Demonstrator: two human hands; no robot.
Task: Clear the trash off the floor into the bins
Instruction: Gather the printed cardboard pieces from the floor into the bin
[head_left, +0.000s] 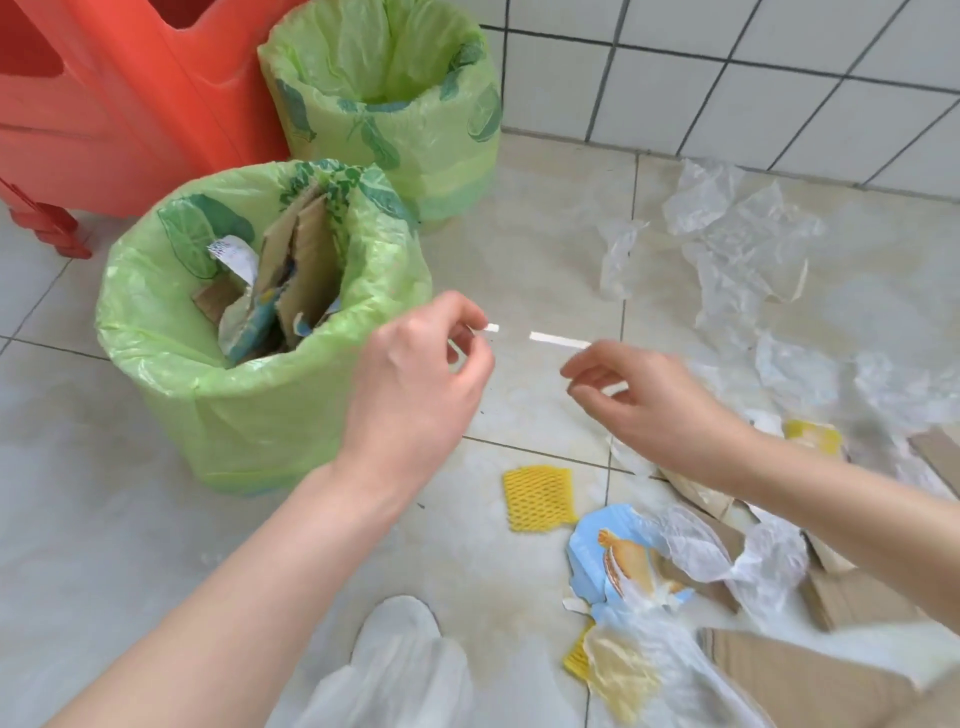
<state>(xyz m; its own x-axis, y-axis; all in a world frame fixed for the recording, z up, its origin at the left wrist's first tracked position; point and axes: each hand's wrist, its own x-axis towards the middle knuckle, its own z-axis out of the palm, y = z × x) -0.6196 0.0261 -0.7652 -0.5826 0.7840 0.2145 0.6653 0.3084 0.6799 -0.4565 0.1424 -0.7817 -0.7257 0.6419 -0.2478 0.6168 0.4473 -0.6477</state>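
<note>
Tiled floor (545, 249) strewn with wrappers: our left hand (415, 379) pinches a short white strip (488, 328), our right hand (639, 395) a longer piece (560, 340), probably paper. Featherlight, flimsy; near bin (249, 332) alongside.

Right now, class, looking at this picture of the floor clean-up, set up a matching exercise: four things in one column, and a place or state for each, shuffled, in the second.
Things
1. near bin
2. far bin
3. yellow foam net
4. short white strip

Places or states
A. lies flat on the floor tiles
B. holds cardboard and paper
C. pinched in the left hand
D. stands by the tiled wall, nothing showing inside

Pairs: 1-B, 2-D, 3-A, 4-C
</note>
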